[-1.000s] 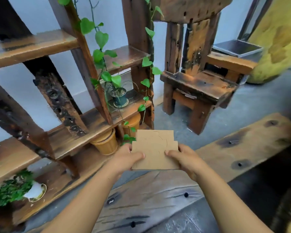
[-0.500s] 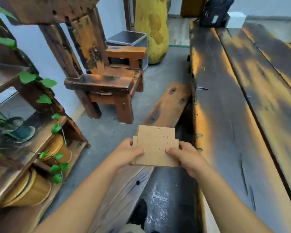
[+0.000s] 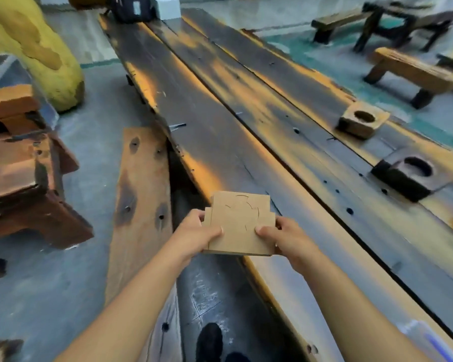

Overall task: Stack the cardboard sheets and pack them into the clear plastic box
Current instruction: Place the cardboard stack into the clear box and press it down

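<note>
- Dark, scorched wood makes up the long plank table [image 3: 285, 126], which runs from the near right corner away to the far left; half a second ago it filled only the right part of the view, and it now crosses the middle, the view having swung right.
- A lighter wooden bench board [image 3: 141, 194] lies just left of the table edge, above the grey floor [image 3: 94, 105]; the rough wooden chair [image 3: 19, 163] that stood near the centre earlier now sits at the far left edge.
- Two square wooden blocks with round holes rest on the table's right side, a pale one [image 3: 362, 122] farther off and a dark one [image 3: 408, 178] nearer.
- The stack of cardboard sheets [image 3: 239, 223] is held in the air over the table's near left edge, lying nearly flat and tilted slightly up at the far side; it is roughly square, stepped at its sides, its longer run pointing away from the person. Curved cut lines mark the top sheet.
- The left hand [image 3: 194, 236] grips the stack's left side, thumb pressed on top and fingers curled underneath.
- The right hand [image 3: 288, 239] grips the right side the same way, so the stack sits between both hands, as it did in the earlier frames.
- A blurred clear plastic edge [image 3: 424, 338] shows at the lower right; what it is cannot be told.
</note>
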